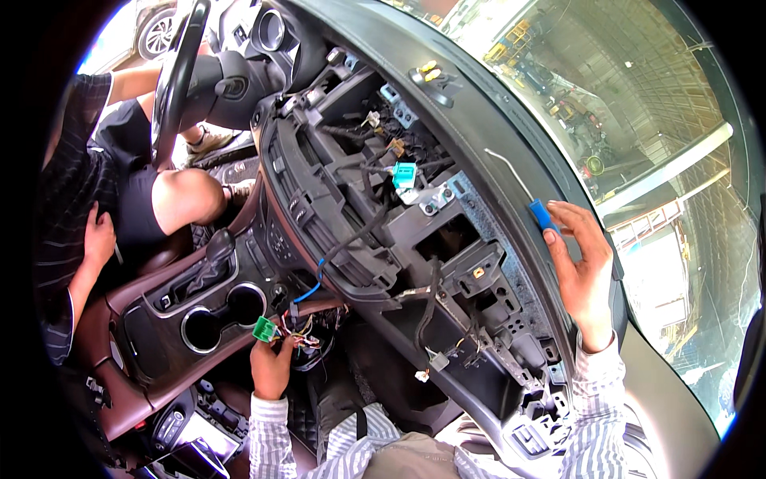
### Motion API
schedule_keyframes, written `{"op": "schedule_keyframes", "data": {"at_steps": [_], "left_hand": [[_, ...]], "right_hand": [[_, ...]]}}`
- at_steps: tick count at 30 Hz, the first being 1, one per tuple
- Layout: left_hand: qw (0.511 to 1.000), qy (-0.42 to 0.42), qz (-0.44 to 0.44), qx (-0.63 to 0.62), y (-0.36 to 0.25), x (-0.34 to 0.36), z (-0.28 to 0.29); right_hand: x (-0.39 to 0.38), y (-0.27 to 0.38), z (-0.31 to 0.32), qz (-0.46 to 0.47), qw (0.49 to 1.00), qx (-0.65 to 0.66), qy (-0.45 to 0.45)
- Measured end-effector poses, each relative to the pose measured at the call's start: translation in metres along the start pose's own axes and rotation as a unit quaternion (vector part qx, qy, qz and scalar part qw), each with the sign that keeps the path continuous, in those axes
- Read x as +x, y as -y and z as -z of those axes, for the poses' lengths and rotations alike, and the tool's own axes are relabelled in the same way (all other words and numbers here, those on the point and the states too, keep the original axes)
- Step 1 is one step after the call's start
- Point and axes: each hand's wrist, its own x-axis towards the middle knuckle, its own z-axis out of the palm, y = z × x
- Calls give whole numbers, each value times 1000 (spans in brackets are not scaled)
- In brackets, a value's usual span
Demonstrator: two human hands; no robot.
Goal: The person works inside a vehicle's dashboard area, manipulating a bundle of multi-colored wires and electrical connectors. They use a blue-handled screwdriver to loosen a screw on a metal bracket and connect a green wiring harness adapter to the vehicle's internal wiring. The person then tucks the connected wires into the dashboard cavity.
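Note:
Low in the middle, my left hand (271, 371) is closed at a green plug connector (264, 328), with a bundle of thin coloured wires (303, 337) coming out beside the fingers. Over on the right, my right hand (586, 259) has its thumb and fingers around the end of a blue-handled hook pick (540, 213). The pick's thin bent metal shaft points away over the dashboard top (471, 120). Between my hands lies the opened dashboard frame (447, 231), with a turquoise connector (404, 175) and dark wiring in its cavity.
Another person (96, 215) sits at the left behind the steering wheel (177, 80). The centre console has a gear lever (220, 246) and two cup holders (201, 329). A loose harness plug (437, 361) hangs at the frame. A removed electronic panel (199, 423) lies lower left.

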Motion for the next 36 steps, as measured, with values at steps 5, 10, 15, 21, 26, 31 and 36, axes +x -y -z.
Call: {"op": "schedule_keyframes", "data": {"at_steps": [5, 10, 15, 21, 26, 31, 36], "left_hand": [[996, 53, 22, 62, -52, 2, 46], [994, 12, -82, 68, -150, 40, 50], [929, 92, -354, 55, -229, 145, -23], [923, 207, -324, 6, -232, 207, -60], [964, 133, -173, -150, -212, 217, -72], [923, 267, -223, -166, -219, 220, -55], [891, 349, -243, -160, -213, 241, -38]], "right_hand": [[1, -25, -4, 27, 994, -96, 42], [-2, -39, -16, 7, 996, -62, 60], [-6, -47, -17, -16, 999, -22, 31], [-7, -51, -25, -51, 997, 42, 49], [-8, -49, -21, -99, 991, 49, 71], [-11, -53, -23, -125, 988, 41, 86], [-12, -53, -24, -148, 985, 45, 78]]}}
